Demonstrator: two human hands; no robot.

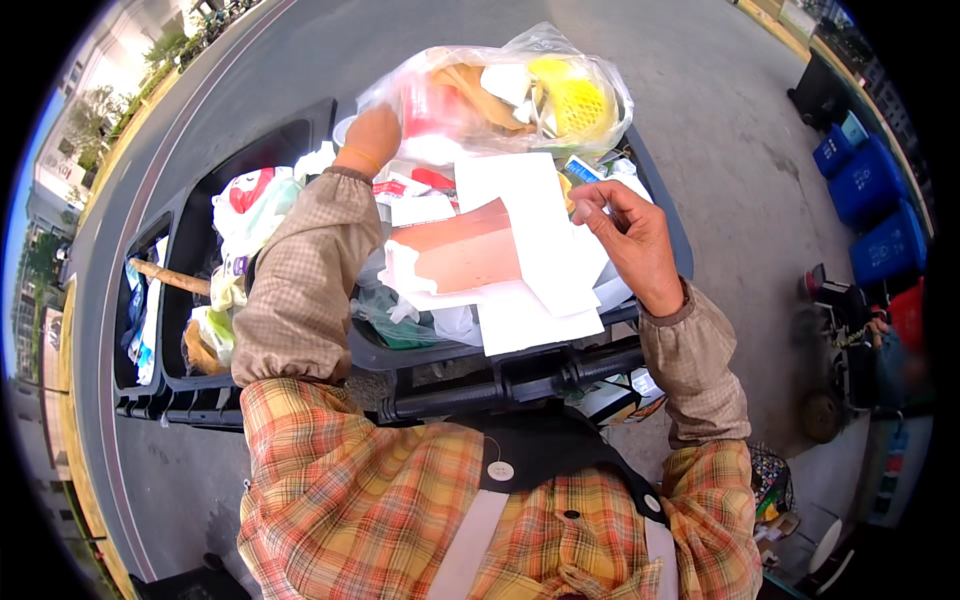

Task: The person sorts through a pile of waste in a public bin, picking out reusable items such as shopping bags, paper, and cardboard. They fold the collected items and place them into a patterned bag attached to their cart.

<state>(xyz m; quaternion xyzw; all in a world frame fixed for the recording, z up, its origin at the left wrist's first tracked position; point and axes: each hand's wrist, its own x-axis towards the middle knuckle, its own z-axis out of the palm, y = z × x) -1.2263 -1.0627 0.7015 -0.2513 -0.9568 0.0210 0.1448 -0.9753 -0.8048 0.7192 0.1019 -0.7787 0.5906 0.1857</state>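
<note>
A clear plastic bag [515, 95] lies across the far side of an open, full bin. Brown paper, a yellow net-like piece and something red show through it. My left hand [370, 138] is closed at the bag's left edge, slightly blurred, its fingertips hidden. Over the bin's right side, my right hand [640, 240] has its fingers curled toward the thumb; whatever they pinch, if anything, is too small to tell. White sheets [510, 185] and a brown-and-white cardboard piece [455, 250] lie on the rubbish between my hands. A blue-and-white packet [582, 170] is near my right fingertips.
To the left stand more open black bins with bagged rubbish [250, 210] and a wooden stick [170, 277]. The bin's black handle bar [515, 385] runs before my body. Blue bins [868, 187] and a wheeled vehicle [835, 330] stand at the right on grey pavement.
</note>
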